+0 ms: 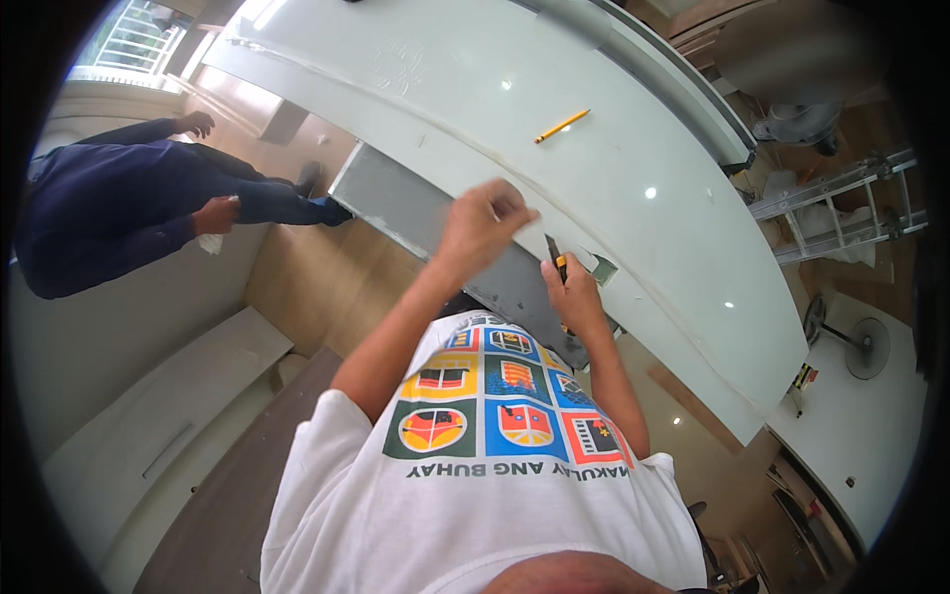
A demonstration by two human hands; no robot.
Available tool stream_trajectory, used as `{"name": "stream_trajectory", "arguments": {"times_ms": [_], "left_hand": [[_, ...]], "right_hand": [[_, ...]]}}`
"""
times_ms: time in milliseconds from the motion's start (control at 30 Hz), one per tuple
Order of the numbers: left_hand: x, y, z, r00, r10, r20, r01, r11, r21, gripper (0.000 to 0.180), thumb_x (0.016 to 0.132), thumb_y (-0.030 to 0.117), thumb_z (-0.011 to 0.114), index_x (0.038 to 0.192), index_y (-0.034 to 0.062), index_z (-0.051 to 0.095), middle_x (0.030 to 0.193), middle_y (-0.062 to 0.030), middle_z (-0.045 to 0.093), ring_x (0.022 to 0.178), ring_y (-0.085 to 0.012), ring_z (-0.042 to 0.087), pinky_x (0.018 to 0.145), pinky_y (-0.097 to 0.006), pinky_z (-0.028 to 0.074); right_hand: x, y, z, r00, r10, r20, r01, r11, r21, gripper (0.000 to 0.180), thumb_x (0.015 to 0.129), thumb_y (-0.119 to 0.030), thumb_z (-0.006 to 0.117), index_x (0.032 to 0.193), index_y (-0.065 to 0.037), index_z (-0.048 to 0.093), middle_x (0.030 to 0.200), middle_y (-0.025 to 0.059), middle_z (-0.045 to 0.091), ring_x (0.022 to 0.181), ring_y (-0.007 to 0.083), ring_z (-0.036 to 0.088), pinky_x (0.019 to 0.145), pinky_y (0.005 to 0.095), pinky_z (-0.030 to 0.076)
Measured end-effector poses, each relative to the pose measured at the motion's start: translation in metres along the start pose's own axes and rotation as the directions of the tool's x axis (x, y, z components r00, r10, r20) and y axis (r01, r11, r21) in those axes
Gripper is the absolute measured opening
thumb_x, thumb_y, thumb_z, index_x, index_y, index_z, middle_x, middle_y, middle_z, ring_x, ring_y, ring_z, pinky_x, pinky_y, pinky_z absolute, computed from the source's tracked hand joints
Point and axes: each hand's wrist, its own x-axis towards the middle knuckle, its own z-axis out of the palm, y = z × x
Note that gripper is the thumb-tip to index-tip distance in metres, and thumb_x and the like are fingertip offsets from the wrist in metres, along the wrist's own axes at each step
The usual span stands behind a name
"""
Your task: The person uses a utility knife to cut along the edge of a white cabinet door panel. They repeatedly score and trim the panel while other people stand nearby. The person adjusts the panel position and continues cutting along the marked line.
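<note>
A slim yellow wooden pencil (563, 127) lay on your long, glossy white panel (435, 99); right of the panel was a silver metal ladder (841, 240).

The white tabletop (683, 262) is brightly lit and spotted with glare. Daylight is admitted at a window (127, 45). Edges are bowed, corners blackened, the left hand (483, 220) slightly blurred.

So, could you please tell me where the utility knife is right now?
In the head view, the utility knife is in the person's right hand, beside the left hand and below the yellow pencil.
</note>
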Motion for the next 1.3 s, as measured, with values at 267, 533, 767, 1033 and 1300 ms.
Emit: {"name": "stream_trajectory", "arguments": {"times_ms": [267, 533, 767, 1033, 1300], "left_hand": [[-0.081, 0.105, -0.018, 0.823, 0.390, 0.413, -0.091, 0.808, -0.582, 0.018, 0.100, 0.016, 0.070, 0.094, -0.0012, 0.069, 0.090, -0.0067, 0.071, 0.084, -0.0133, 0.063, 0.079, -0.031, 0.052], [-0.130, 0.130, -0.106, 0.390, 0.876, 0.285, -0.067, 0.336, -0.940, 0.036, 0.110, 0.027, 0.052, 0.113, -0.0059, 0.067, 0.102, -0.0138, 0.069, 0.090, -0.0205, 0.068, 0.082, -0.032, 0.051], [-0.164, 0.089, -0.143, 0.229, 0.972, -0.044, -0.105, -0.020, -0.994, 0.051, 0.109, 0.031, 0.053, 0.112, -0.0173, 0.070, 0.107, -0.0250, 0.065, 0.082, -0.0272, 0.068, 0.067, -0.035, 0.056], [-0.163, 0.077, -0.210, 0.397, 0.796, 0.457, -0.103, 0.533, -0.840, 0.025, 0.097, 0.016, 0.071, 0.078, -0.0008, 0.075, 0.090, -0.0151, 0.071, 0.080, -0.0278, 0.068, 0.073, -0.037, 0.052], [-0.113, -0.040, -0.121, 0.863, 0.219, 0.455, -0.314, 0.938, 0.145, 0.026, 0.088, 0.016, 0.077, 0.107, -0.0011, 0.073, 0.096, -0.0142, 0.075, 0.094, -0.0272, 0.073, 0.085, -0.038, 0.055]], "right_hand": [[-0.009, 0.021, 0.019, 0.996, -0.076, -0.051, 0.087, 0.958, 0.274, 0.040, 0.096, -0.035, 0.069, 0.102, 0.002, 0.057, 0.087, 0.0255, 0.070, 0.085, 0.0377, 0.073, 0.074, 0.0490, 0.054], [-0.007, 0.056, 0.030, 0.946, 0.040, -0.323, -0.122, 0.963, -0.240, 0.051, 0.088, -0.045, 0.075, 0.092, 0.004, 0.062, 0.086, 0.0307, 0.069, 0.088, 0.0514, 0.066, 0.075, 0.0547, 0.052], [0.002, 0.058, 0.031, 0.914, 0.005, -0.406, -0.138, 0.944, -0.299, 0.051, 0.087, -0.044, 0.075, 0.093, 0.005, 0.064, 0.089, 0.0303, 0.069, 0.088, 0.0506, 0.066, 0.076, 0.0541, 0.051], [0.007, 0.056, 0.041, 0.888, 0.063, -0.456, -0.217, 0.931, -0.294, 0.058, 0.088, -0.049, 0.072, 0.112, 0.004, 0.067, 0.107, 0.0303, 0.070, 0.104, 0.0490, 0.066, 0.088, 0.0523, 0.053], [0.002, 0.037, 0.036, 0.892, 0.110, -0.439, -0.251, 0.928, -0.276, 0.049, 0.090, -0.046, 0.071, 0.103, 0.001, 0.065, 0.100, 0.0274, 0.071, 0.097, 0.0480, 0.067, 0.082, 0.0542, 0.052]]}}
